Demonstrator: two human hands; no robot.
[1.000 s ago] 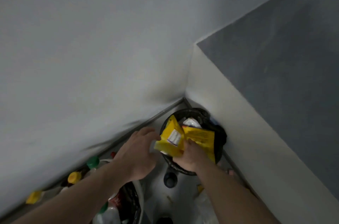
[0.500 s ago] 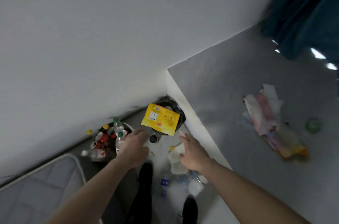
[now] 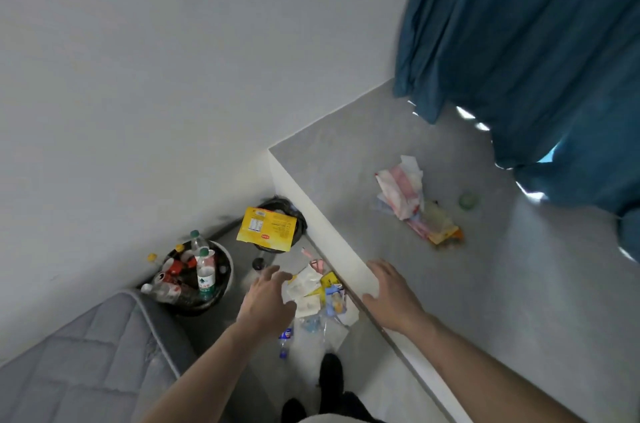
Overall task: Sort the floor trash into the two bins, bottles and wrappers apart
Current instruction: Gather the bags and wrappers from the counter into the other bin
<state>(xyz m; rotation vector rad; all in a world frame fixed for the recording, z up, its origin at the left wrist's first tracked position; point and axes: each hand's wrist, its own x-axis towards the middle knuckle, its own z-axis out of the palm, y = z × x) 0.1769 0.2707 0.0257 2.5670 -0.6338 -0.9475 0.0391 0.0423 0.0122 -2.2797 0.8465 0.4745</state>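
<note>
The yellow wrapper [image 3: 266, 228] now rests released on the corner bin [image 3: 300, 215]; left hand [image 3: 268, 298] and right hand [image 3: 391, 293] have withdrawn, each grip wide and empty, to collect more.

One head-worn wide-angle camera looks steeply down from standing height into a room corner. Both bare forearms reach forward from the bottom edge. Its edges seem bent and slightly blurred.
</note>
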